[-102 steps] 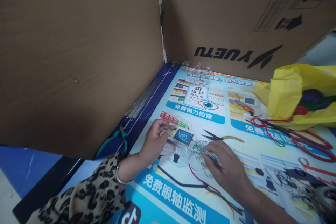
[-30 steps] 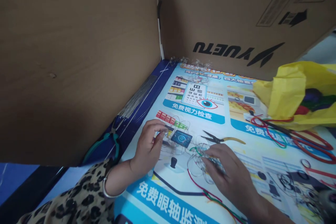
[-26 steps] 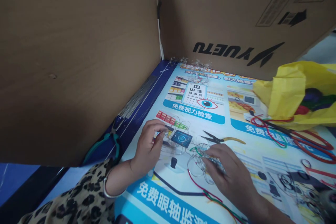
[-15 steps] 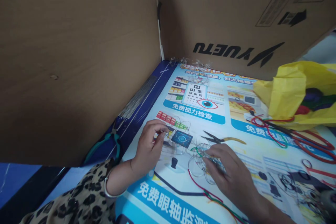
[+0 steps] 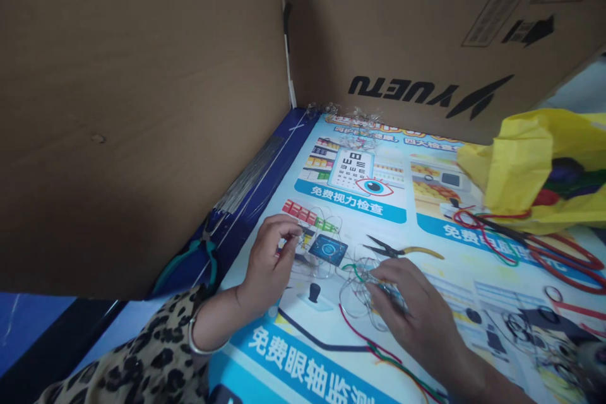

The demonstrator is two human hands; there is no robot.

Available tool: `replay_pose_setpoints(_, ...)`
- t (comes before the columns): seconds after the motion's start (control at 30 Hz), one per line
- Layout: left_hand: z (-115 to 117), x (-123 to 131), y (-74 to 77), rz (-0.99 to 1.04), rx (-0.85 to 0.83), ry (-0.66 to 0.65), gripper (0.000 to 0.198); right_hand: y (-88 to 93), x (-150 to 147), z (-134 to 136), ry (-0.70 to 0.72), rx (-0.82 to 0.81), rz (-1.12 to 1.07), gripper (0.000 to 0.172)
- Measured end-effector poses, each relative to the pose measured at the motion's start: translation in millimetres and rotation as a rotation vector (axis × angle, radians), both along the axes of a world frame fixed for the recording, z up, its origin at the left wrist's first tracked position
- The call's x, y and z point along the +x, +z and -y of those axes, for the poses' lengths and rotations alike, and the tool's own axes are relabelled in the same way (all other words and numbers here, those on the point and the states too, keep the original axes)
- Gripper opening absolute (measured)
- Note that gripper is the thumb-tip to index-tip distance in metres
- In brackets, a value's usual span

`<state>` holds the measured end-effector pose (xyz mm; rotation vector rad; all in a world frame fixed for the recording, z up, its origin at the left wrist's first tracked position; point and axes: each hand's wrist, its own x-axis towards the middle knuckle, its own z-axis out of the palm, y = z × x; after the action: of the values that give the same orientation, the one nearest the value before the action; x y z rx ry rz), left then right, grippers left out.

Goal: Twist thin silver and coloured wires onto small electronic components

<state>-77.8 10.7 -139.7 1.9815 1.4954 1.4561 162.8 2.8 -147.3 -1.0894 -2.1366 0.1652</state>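
Note:
My left hand (image 5: 265,265) is closed in a pinch on thin silvery wire, at the edge of some loose loops over the printed sheet. My right hand (image 5: 421,306) grips a tangled bunch of bent wire (image 5: 356,300) from its right side, fingers curled round it. A bit of green thread shows among the wire. Red, green and orange cords (image 5: 386,356) trail from below the bunch towards the front edge. Just beyond my right hand lie pliers (image 5: 400,251) with dark jaws and a yellow handle. How the wire sits inside my fingers is hidden.
Cardboard walls (image 5: 142,107) rise at left and back. Straight wires (image 5: 250,173) and teal-handled pliers (image 5: 208,252) lie along the left wall. Wire pieces (image 5: 364,117) sit at the back. To the right are a yellow bag (image 5: 521,151), red-handled scissors (image 5: 568,268) and wire rings (image 5: 516,325).
Almost nothing differs. My left fingertips have shifted very slightly left, and the wire loops moved a little with them; my right hand stays in place.

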Motion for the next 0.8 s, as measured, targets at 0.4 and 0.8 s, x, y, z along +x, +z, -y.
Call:
replay_pose_setpoints(0.4, -1.1, 1.0, -0.3, 0.038, -0.002, -0.03, 0.016, -4.8, 3.6, -0.6, 0.017, 0.032, 0.016, 0.009)
replay_pose_setpoints(0.8, 3.0, 1.7, 0.2, 0.011, 0.068, -0.077, 0.022, -6.8, 5.1, -2.5, 0.025, 0.072, 0.04, 0.007)
